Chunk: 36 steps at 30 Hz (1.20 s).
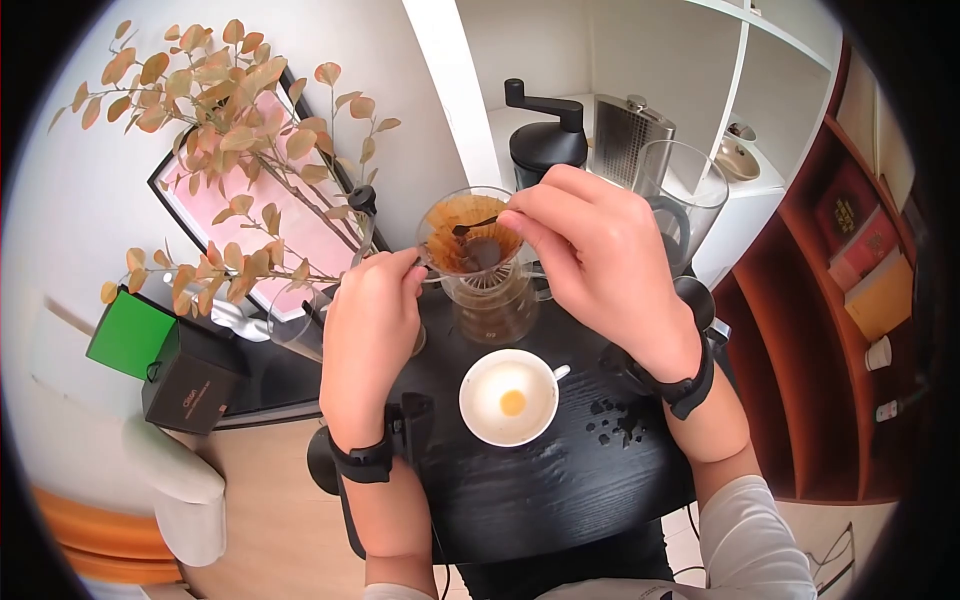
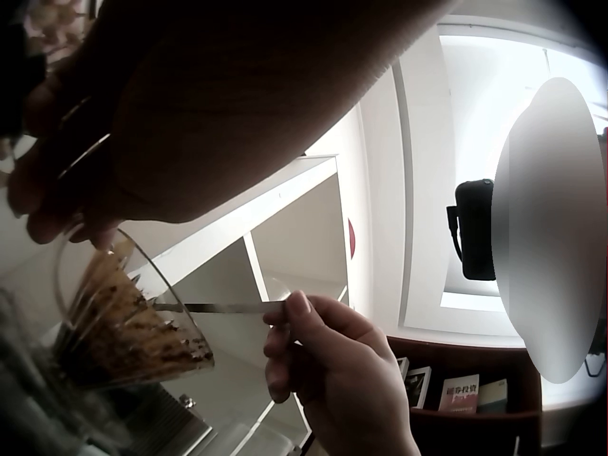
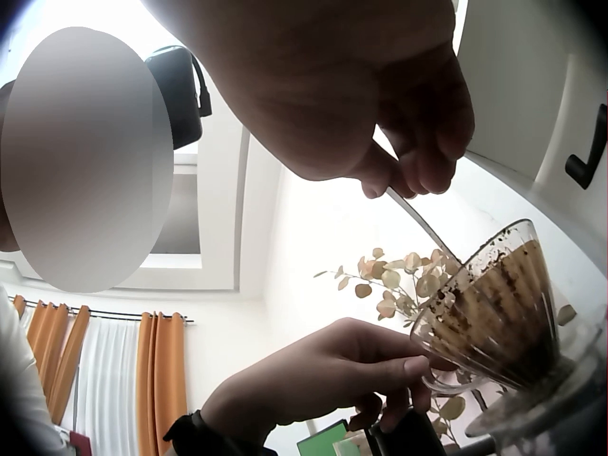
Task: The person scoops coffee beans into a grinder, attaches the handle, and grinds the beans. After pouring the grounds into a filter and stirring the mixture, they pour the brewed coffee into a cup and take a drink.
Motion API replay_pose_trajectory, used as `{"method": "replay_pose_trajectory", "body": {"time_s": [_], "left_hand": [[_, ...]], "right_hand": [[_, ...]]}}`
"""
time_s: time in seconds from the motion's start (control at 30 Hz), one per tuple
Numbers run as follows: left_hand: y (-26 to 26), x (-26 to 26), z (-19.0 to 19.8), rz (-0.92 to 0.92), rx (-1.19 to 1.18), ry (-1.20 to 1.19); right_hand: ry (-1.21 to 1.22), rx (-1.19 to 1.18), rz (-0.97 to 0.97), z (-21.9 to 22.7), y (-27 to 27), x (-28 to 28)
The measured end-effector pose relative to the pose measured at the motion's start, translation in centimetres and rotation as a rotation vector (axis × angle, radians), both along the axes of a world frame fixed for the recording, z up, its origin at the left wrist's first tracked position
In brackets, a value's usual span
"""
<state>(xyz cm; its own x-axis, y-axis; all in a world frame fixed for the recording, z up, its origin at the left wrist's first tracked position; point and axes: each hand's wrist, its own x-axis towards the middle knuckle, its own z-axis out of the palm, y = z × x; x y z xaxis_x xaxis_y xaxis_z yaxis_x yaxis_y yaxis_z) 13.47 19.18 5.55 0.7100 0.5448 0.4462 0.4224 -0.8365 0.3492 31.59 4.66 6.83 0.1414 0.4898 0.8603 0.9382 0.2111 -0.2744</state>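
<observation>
A clear glass coffee dripper (image 1: 430, 225) sits on a glass carafe (image 1: 495, 315). Inside it is a brown-stained pleated paper filter (image 1: 452, 212) with dark coffee grounds along its wall. My left hand (image 1: 370, 340) pinches the dripper's small handle (image 3: 448, 384) at its left side. Between thumb and fingers, my right hand (image 1: 610, 260) grips a thin spoon (image 1: 484, 223), whose dark tip reaches down into the filter. In the left wrist view the spoon's stem (image 2: 228, 308) slants across the dripper's rim. A white cup (image 1: 478, 420) with a little yellowish liquid stands in front of the carafe.
Water drops (image 1: 620, 425) lie on the black table (image 1: 540, 500) right of the cup. Behind stand a hand grinder (image 1: 547, 150), a hip flask (image 1: 632, 140) and a glass jug (image 1: 690, 180). Leafy branches (image 1: 240, 130) and a dark box (image 1: 195, 375) are on the left.
</observation>
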Motion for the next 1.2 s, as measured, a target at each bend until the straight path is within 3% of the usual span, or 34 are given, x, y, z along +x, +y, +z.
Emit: {"method": "replay_pose_trajectory", "body": {"time_s": [0.47, 0.53, 1.2], "left_hand": [[-0.2, 0.1, 0.4, -0.009, -0.001, -0.001], [-0.6, 0.1, 0.9, 0.053, -0.114, 0.053], [-0.6, 0.1, 1.0, 0.046, -0.095, 0.047]], "right_hand": [[-0.047, -0.048, 0.027, 0.3, -0.4, -0.4], [-0.050, -0.042, 0.025, 0.3, -0.4, -0.5], [-0.074, -0.082, 0.007, 0.4, -0.6, -0.3]]}}
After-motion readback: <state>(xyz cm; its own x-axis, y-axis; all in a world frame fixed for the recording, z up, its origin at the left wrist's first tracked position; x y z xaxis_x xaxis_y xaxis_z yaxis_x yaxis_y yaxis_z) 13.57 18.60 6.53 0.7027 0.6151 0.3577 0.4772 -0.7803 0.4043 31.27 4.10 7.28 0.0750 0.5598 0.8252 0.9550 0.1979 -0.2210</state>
